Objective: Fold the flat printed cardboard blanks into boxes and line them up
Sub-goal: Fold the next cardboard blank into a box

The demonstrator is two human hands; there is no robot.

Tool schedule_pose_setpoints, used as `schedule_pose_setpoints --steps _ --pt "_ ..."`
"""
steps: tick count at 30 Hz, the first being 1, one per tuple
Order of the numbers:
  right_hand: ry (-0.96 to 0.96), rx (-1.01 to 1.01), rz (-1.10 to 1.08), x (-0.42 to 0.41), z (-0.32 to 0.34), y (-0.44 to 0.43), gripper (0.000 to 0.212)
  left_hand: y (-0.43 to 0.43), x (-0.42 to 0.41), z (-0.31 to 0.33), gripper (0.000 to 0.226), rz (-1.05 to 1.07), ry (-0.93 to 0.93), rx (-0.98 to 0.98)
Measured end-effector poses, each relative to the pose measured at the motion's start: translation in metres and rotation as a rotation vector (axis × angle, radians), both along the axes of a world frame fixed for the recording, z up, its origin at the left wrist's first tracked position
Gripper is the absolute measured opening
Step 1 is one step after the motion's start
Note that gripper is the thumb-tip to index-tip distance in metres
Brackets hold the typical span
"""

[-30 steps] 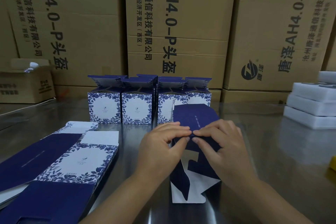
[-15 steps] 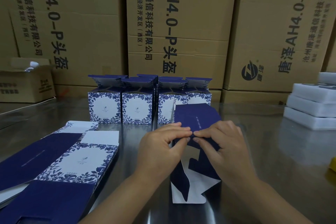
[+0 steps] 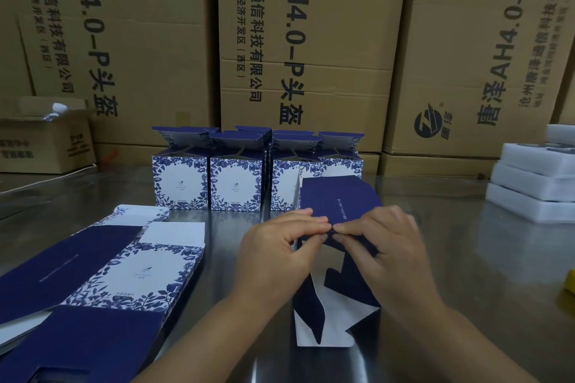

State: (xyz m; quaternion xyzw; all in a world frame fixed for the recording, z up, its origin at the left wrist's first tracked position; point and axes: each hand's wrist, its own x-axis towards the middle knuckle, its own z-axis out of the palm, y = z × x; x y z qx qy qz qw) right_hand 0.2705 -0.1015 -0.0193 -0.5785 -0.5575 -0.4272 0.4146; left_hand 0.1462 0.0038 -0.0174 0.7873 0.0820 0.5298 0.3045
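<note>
The blank (image 3: 339, 196) stands half-raised on the surface (image 3: 466, 258), just in front of the right end of the row of boxes (image 3: 180, 183). Both hands work it at one spot. The left hand (image 3: 280, 252) and right hand (image 3: 382, 246) meet fingertip to fingertip on a crease near its middle, with the fingers (image 3: 311, 221) curled and pinching the card — thumbs below, the rest on top. Gripping so close together looks meant to bend the panel along one line rather than buckle it.

The dark blue panel tilts up and away beyond the pinch. Nearer the person, the bottom flaps lie splayed with their white inside showing, not yet tucked. I judge this an early forming step, with the tube not yet squared.

The boxes stand upright and touch side by side, printed faces toward the person and top flaps open — probably left so for filling. The stack (image 3: 130, 277) of flat blanks lies to the left, near the left hand, likely kept there for an easy next pick. Foam trays (image 3: 535, 183) sit well apart on the right, and brown cartons (image 3: 311, 40) wall the back.
</note>
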Motion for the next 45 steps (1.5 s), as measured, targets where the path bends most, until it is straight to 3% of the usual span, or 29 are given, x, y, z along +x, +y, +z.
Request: schedule_pose_setpoints --steps 21,28,33,45 --pt "0.116 -0.004 -0.087 0.009 -0.005 -0.006 0.028 0.023 -0.001 0.005 0.022 0.000 0.066 -0.028" --pt "0.154 0.015 -0.065 0.008 -0.003 -0.004 0.025 0.022 -0.001 0.005 0.021 -0.021 0.055 -0.021" --pt "0.151 0.017 -0.084 0.009 -0.002 -0.005 0.011 0.022 -0.001 0.004 0.020 -0.017 0.053 -0.008" --pt "0.152 0.006 -0.062 0.010 -0.005 -0.005 0.016 0.023 0.000 0.003 0.021 -0.008 0.037 0.007"
